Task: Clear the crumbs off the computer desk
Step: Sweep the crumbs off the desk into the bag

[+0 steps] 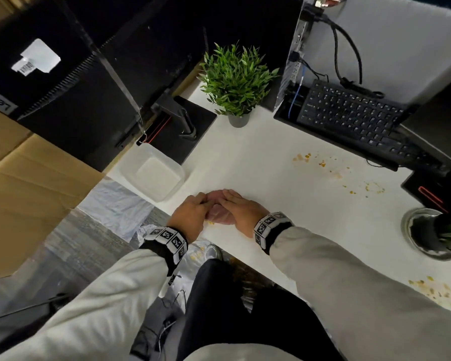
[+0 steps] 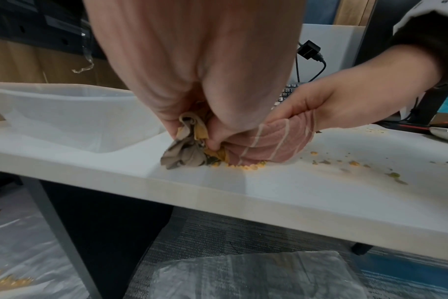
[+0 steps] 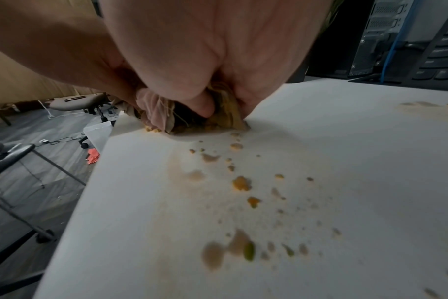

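Observation:
A bunched pink cloth with pale stripes [image 1: 218, 212] [image 2: 274, 141] [image 3: 153, 109] lies on the white desk [image 1: 271, 162] near its front edge. My left hand [image 1: 190, 212] [image 2: 200, 129] pinches the cloth's grey-yellow end. My right hand [image 1: 241, 208] [image 2: 328, 109] [image 3: 207, 101] curls over the pink bundle from the right. Yellow crumbs [image 2: 246, 167] [image 3: 151, 128] sit right under the cloth at the desk edge. More crumbs and smears [image 1: 320, 162] [image 3: 241, 183] are scattered to the right, and another patch [image 1: 435, 290] lies near the front right edge.
A translucent plastic container [image 1: 154, 175] [image 2: 64, 113] stands just left of my hands. A potted plant [image 1: 236, 82], black keyboard [image 1: 357, 121], monitor stand [image 1: 182, 126] and second plant [image 1: 440, 233] ring the desk. Plastic sheeting with fallen crumbs [image 2: 10, 280] covers the floor below.

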